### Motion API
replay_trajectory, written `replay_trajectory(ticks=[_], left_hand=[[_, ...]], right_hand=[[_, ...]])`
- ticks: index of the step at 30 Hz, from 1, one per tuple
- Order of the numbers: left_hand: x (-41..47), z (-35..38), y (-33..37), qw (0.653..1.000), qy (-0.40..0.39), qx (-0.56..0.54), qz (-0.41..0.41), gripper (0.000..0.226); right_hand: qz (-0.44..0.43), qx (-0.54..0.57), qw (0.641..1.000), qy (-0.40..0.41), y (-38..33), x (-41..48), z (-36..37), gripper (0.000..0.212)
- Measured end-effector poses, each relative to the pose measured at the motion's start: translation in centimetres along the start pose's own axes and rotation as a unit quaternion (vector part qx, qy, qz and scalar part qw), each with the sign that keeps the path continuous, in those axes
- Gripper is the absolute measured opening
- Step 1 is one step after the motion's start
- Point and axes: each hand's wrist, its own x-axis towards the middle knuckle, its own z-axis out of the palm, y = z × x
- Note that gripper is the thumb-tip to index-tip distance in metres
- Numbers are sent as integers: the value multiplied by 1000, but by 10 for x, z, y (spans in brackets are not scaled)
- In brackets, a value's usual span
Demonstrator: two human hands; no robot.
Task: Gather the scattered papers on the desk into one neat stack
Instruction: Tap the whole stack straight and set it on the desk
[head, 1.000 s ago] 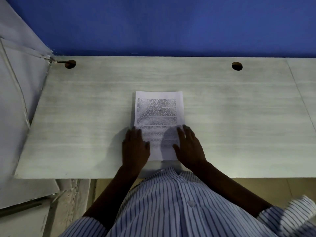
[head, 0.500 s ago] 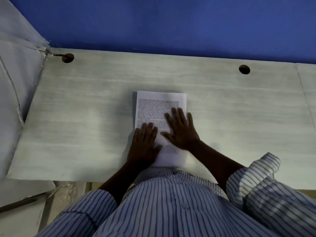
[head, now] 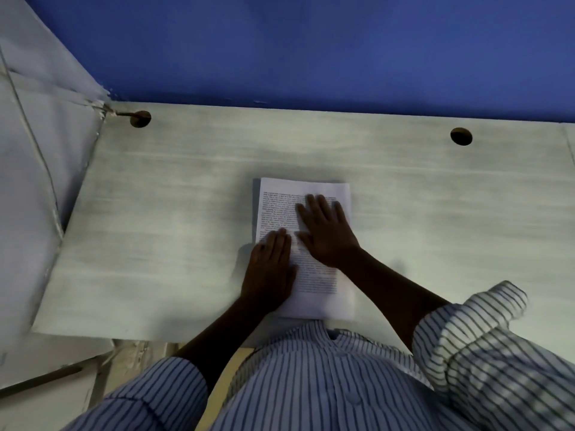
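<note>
One stack of white printed papers (head: pixel 317 284) lies on the pale wood-grain desk (head: pixel 155 228), near its front edge in the middle. My left hand (head: pixel 270 269) rests flat on the stack's lower left part, fingers together. My right hand (head: pixel 326 231) lies flat, palm down, on the stack's upper right part with fingers spread. Neither hand grips a sheet. The stack's edges look aligned. No loose sheet shows elsewhere on the desk.
Two round cable holes, one at the back left (head: pixel 140 119) and one at the back right (head: pixel 461 136), pierce the desk. A blue wall (head: pixel 311 48) runs behind it. A pale panel (head: pixel 37 150) borders the left side. My striped shirt (head: pixel 326 384) fills the foreground.
My right hand slid up the stack from its lower right corner to the upper right part. My left hand moved slightly onto the stack's lower left. The stack stayed in place.
</note>
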Motion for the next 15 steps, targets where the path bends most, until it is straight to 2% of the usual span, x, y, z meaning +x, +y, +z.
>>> replay_trajectory(ticks=[6, 10, 12, 15], left_hand=[[81, -26, -11, 998, -52, 25, 35, 71], [115, -41, -20, 991, -113, 43, 50, 79], [119, -42, -28, 989, -130, 54, 34, 86], [105, -44, -32, 993, -114, 23, -15, 92]], right_hand=[[31, 16, 999, 21, -1, -21, 9, 63], [39, 45, 998, 2, -2, -29, 8, 80], [41, 49, 998, -9, -2, -38, 8, 87], [67, 67, 995, -17, -3, -56, 9, 92]])
